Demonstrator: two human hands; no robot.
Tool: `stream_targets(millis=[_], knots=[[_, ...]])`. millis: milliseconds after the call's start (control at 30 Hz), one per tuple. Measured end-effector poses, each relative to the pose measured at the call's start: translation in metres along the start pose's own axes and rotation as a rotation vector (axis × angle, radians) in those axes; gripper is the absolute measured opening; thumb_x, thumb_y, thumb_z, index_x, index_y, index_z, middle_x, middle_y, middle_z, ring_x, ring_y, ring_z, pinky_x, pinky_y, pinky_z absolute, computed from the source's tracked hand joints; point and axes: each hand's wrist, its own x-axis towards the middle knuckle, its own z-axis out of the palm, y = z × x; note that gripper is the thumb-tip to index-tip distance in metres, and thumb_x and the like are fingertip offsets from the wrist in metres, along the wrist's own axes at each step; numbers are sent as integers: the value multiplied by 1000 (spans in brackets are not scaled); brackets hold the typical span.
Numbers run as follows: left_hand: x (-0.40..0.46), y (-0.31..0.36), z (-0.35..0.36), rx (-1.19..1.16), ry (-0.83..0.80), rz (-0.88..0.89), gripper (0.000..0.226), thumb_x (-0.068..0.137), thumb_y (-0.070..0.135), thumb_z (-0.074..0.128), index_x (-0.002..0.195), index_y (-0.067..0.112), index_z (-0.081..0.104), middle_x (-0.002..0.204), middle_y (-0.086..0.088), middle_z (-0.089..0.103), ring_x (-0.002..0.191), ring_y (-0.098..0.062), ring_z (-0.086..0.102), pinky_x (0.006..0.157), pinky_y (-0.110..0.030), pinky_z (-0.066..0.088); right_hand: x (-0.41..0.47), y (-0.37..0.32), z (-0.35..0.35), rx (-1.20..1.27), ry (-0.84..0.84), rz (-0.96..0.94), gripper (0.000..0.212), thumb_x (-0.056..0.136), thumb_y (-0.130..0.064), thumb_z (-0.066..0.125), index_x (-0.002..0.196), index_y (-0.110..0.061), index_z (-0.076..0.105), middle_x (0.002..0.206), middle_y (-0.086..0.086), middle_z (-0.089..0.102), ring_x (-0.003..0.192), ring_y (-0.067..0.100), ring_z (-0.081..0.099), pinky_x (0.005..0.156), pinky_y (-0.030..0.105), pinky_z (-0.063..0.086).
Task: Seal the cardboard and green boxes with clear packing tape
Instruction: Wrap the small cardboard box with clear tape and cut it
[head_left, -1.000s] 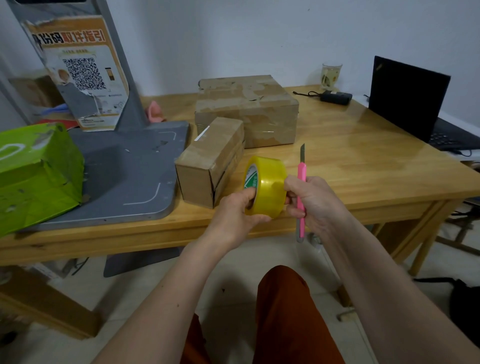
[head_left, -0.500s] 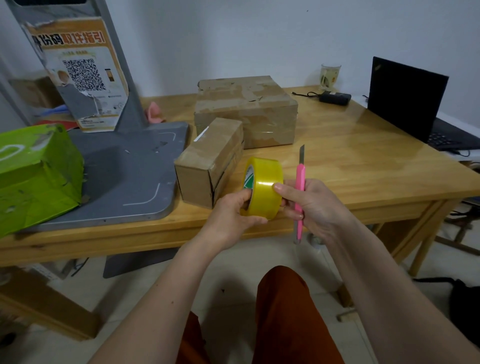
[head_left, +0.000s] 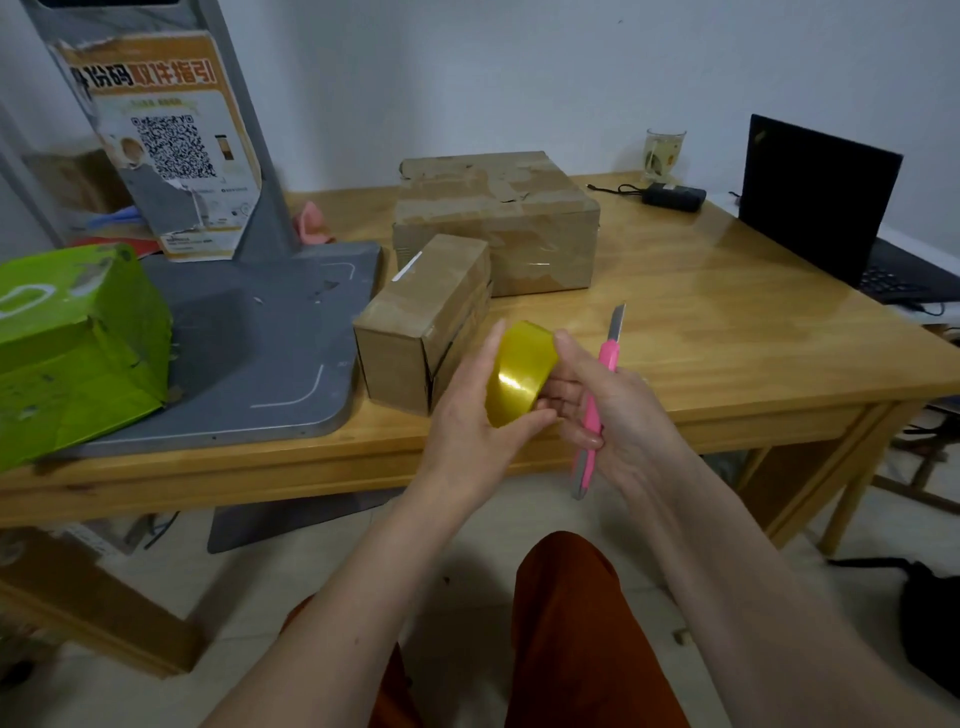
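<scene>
Just in front of the small box (head_left: 426, 322), the left hand (head_left: 467, 410) held the tape (head_left: 519, 376); the right hand (head_left: 618, 410) touched it and gripped the knife (head_left: 597, 395).

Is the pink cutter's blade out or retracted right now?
Out: a grey blade tip projects from the top of the pink cutter gripped in the right hand.

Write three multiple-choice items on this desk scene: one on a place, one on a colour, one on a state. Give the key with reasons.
1. Where does the green box sit?
A. on the grey stand base
B. on the laptop
C. on the floor

2. What colour is the utility knife handle?
A. blue
B. pink
C. black

3. How is the tape roll held?
A. lying on the table
B. by the left hand, with the right hand touching it
C. stuck on the small cardboard box

Key: 1 A, it rests on the grey stand base. 2 B, the handle is plainly pink. 3 B, it is off the table between both hands.
</scene>
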Motion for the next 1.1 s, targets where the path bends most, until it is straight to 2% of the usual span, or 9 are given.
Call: stream_targets(millis=[67,167,267,367,600,767,900,1000,1100], knots=[[4,-3,1,148,43,82,84,81,26,77,148,38,28,130,7,36,124,-4,30,98,-14,27,3,-2,1,11,45,6,34,90,-30,65,102,2,65,78,14,67,57,14,57,31,15,22],[5,-10,4,444,362,346,51,80,27,73,130,21,62,119,-11,52,111,-15,36,86,-22,35,8,0,6,52,98,-16,26,89,-23,66,97,2,64,81,17,66,57,15,61,30,15,19],[10,-19,5,404,461,491,28,87,21,62,110,8,73,103,-12,61,100,-15,48,83,-15,41,10,5,15,68,153,-28,27,88,-21,67,101,3,62,84,19,65,58,15,65,30,16,20],[15,-21,0,374,457,418,28,85,17,70,109,4,73,99,-8,63,95,-12,55,87,-6,38,10,5,21,86,178,-25,29,87,-20,69,105,3,63,84,18,65,58,15,65,31,16,21],[19,-20,-7,315,398,335,20,81,10,76,101,7,72,97,-5,63,90,-9,57,81,-7,43,12,4,28,34,206,-9,21,86,-21,71,90,-2,63,80,15,68,62,17,64,33,16,24],[16,-25,-4,259,443,330,15,82,9,75,96,6,71,94,-5,63,84,-9,58,75,-10,45,15,7,31,24,216,-16,24,85,-22,72,92,-1,64,83,16,68,63,18,65,31,15,26],[16,-23,-3,187,438,307,9,82,7,75,87,8,68,86,3,58,77,2,52,71,-6,43,15,6,30,12,212,-14,31,85,-24,73,99,3,66,89,19,71,64,17,65,31,15,27],[16,-22,-3,152,435,268,17,82,8,75,98,9,69,89,2,57,78,8,51,71,-5,43,14,5,30,13,215,-17,32,85,-24,72,100,3,66,86,18,70,64,18,65,32,16,27],[16,-23,-3,172,439,307,17,83,9,73,100,7,71,94,-4,61,79,1,53,71,-7,45,14,5,31,9,220,-14,26,85,-24,73,91,-1,66,82,16,69,64,18,65,32,16,27]])
